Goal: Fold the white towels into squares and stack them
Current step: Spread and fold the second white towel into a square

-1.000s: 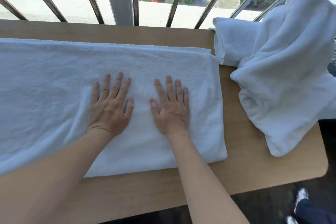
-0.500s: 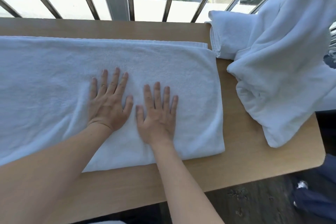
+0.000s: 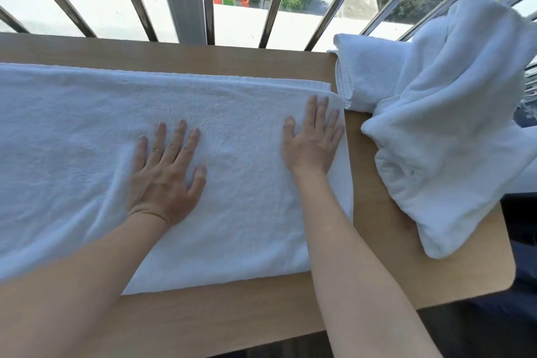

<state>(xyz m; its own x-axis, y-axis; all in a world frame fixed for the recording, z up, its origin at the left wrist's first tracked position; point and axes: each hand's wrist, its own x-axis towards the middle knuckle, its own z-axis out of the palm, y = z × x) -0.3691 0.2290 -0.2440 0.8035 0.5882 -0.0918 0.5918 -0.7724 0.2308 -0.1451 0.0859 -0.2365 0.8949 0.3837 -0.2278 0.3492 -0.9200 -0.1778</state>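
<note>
The long towel (image 3: 72,139) is lying lengthwise along the table (image 3: 377,241), with 2 layers showing at its far edge. Your left hand (image 3: 165,180) is resting flat on the towel's middle, fingers straight and spread, gripping nothing, probably pinning the cloth. Your right hand (image 3: 312,142) is pressing flat at the towel's right end, also holding nothing, likely smoothing that edge. Just right of the towel, a loose white heap (image 3: 453,125) is slumping over a folded piece (image 3: 366,75), crowding that end.

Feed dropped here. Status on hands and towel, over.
Left hand flat on white towel, mid-strip; right hand flat at its right end. Towel long strip, not yet square. Towel heap to the right, off it.
</note>
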